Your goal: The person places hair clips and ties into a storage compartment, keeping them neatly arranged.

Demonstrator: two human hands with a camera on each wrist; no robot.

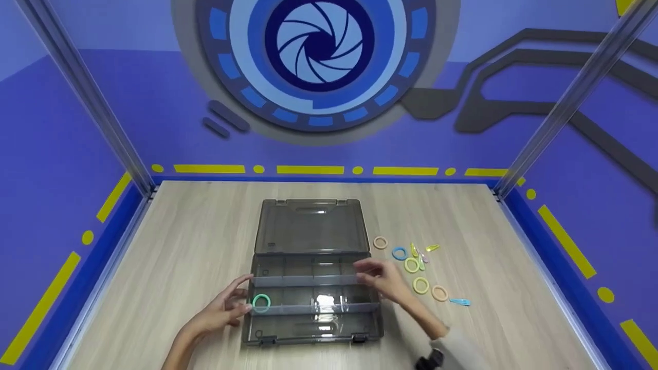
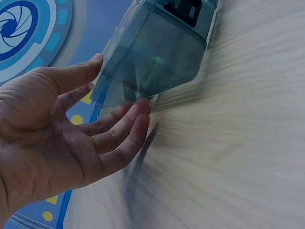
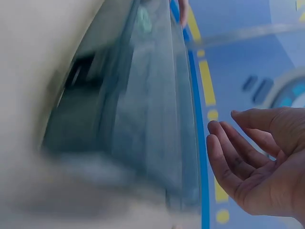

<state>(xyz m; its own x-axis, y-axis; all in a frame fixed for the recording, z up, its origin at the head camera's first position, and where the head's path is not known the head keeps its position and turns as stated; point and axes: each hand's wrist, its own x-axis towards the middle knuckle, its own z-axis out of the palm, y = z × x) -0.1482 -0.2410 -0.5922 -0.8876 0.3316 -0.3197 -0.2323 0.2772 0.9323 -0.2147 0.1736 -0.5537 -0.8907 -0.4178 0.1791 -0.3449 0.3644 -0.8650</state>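
A smoky see-through plastic storage box (image 1: 347, 329) lies on the table with its lid (image 1: 313, 226) folded back. Two pale dividers (image 1: 293, 280) run across its base. In the middle row, at the left end, sits a green hair tie ring (image 1: 261, 303). My left hand (image 1: 218, 312) is at the box's left side, thumb and fingertips at the wall; the left wrist view shows its fingers (image 2: 121, 129) loosely bent beside that wall. Over the box's right edge hovers my right hand (image 1: 383, 278), with nothing between its loosely bent fingers (image 3: 231, 160).
Right of the box lie a peach ring (image 1: 380, 242), a blue ring (image 1: 399, 253), yellow rings (image 1: 421, 285) and another peach ring (image 1: 440, 293). Among them are several snap hair clips, including a blue clip (image 1: 460, 302) and a yellow clip (image 1: 433, 247). Blue walls enclose the table (image 1: 205, 231).
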